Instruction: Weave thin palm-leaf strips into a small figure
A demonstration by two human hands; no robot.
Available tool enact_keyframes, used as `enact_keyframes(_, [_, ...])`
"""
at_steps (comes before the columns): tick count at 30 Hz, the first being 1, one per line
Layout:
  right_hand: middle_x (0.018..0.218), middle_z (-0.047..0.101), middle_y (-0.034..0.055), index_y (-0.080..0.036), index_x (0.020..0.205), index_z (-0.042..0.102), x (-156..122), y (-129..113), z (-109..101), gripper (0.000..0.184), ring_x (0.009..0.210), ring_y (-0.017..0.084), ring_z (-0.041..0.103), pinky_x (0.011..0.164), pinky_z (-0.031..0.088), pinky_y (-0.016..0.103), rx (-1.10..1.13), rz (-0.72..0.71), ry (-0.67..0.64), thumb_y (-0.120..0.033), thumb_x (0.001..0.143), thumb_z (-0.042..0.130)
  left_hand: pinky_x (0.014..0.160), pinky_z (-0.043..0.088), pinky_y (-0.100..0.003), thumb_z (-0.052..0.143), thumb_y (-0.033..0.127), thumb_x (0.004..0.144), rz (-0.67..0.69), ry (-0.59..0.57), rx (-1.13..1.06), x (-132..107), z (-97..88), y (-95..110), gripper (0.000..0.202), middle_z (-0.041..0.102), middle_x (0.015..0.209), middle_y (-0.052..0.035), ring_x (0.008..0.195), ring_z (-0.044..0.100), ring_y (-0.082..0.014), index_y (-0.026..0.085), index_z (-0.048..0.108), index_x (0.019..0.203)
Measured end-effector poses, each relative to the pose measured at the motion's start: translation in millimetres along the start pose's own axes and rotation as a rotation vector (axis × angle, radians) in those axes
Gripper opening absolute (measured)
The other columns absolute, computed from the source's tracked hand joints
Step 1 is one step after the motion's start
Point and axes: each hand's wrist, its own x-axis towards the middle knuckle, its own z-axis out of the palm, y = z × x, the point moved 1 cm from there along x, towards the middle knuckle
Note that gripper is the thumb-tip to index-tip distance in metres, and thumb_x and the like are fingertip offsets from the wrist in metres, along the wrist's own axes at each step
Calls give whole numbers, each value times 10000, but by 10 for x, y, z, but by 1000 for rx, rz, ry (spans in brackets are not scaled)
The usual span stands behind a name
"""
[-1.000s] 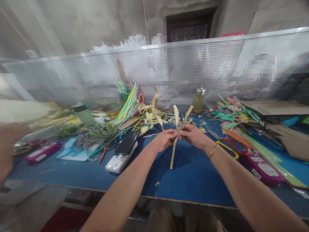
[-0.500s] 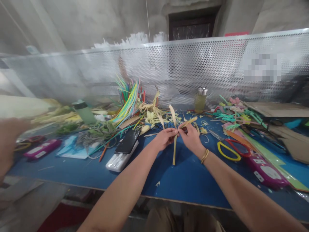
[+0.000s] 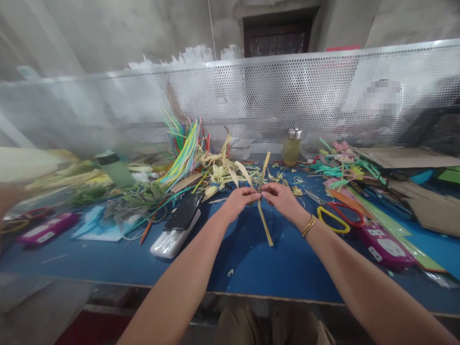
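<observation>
Above the middle of the blue table, my left hand (image 3: pixel 242 201) and my right hand (image 3: pixel 280 199) meet, thumbs and fingers pinched together. Between them they hold a pale yellow dried husk strip (image 3: pixel 265 223), one end hanging toward me and the other rising behind the fingers. A second pale leaf piece (image 3: pixel 244 172) slants up by my left fingertips. The exact pinch point is partly covered by my fingers. Just beyond lies a heap of dried husk pieces (image 3: pixel 219 175). Right of my right hand are scissors (image 3: pixel 332 220) with a yellow and a red handle loop.
A phone (image 3: pixel 183 211) rests on a white case (image 3: pixel 176 242) at the left. Colourful pipe cleaners (image 3: pixel 187 148) stand behind. A bottle (image 3: pixel 292 146) stands near the perforated metal screen (image 3: pixel 215 105). Purple boxes (image 3: pixel 386 244) lie on both sides. Another person's blurred arm (image 3: pixel 10 201) shows far left.
The husk strip has turned: its lower end now points to the right, its upper end stands steeper. My right hand has rotated slightly. The whole view has shifted a little.
</observation>
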Motion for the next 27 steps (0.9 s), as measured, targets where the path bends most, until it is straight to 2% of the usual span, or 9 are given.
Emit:
enact_keyframes(7, [755, 601, -1, -174, 959, 645, -33, -31, 26, 244, 525, 87, 498, 505, 433, 241, 35, 34, -9, -277, 739, 617, 514, 194, -263, 778, 418, 637, -31, 57, -13, 10, 10, -4, 326, 414, 504, 48, 490, 305, -71, 142, 608, 608])
enact_keyframes(11, [823, 630, 19, -175, 1006, 670, -32, -46, 25, 271, 657, 106, 551, 592, 454, 239, 70, 43, -53, -273, 764, 597, 543, 281, -250, 791, 377, 620, -51, 97, -140, 56, 17, -76, 302, 500, 551, 24, 520, 388, -79, 138, 608, 615])
enact_keyframes(14, [862, 654, 31, -179, 997, 683, 1, -24, -22, 267, 699, 116, 566, 617, 449, 244, 90, 75, -54, -301, 772, 605, 630, 370, -252, 804, 351, 619, -60, 91, -240, 66, 39, -104, 282, 566, 623, 3, 593, 474, -92, 133, 628, 644])
enact_keyframes(17, [796, 658, 19, -171, 930, 684, 27, 3, -74, 237, 661, 114, 560, 605, 435, 245, 97, 90, -48, -339, 773, 627, 675, 404, -255, 807, 359, 629, -100, 62, -281, 41, 78, -81, 285, 593, 667, -4, 624, 502, -94, 130, 666, 721])
enact_keyframes(20, [696, 624, -9, -164, 883, 665, 21, 24, -83, 223, 582, 95, 530, 564, 415, 235, 147, 118, -120, -355, 771, 648, 668, 415, -254, 785, 403, 653, -132, 31, -273, 11, 116, -48, 309, 605, 686, -13, 639, 516, -103, 131, 678, 751])
enact_keyframes(24, [669, 596, -34, -168, 905, 648, 13, 51, -66, 258, 517, 59, 473, 519, 393, 210, 303, 197, -155, -292, 695, 732, 688, 433, -271, 730, 441, 696, -89, 6, -107, 14, 110, -51, 310, 614, 662, -9, 632, 531, -119, 142, 681, 762])
enact_keyframes(27, [590, 527, -63, -179, 921, 642, 51, 76, -87, 259, 479, 51, 426, 490, 397, 197, 459, 276, -99, -255, 690, 731, 750, 454, -306, 655, 460, 756, -9, 103, 208, 22, 27, -25, 328, 686, 797, -49, 761, 607, -183, 155, 701, 867])
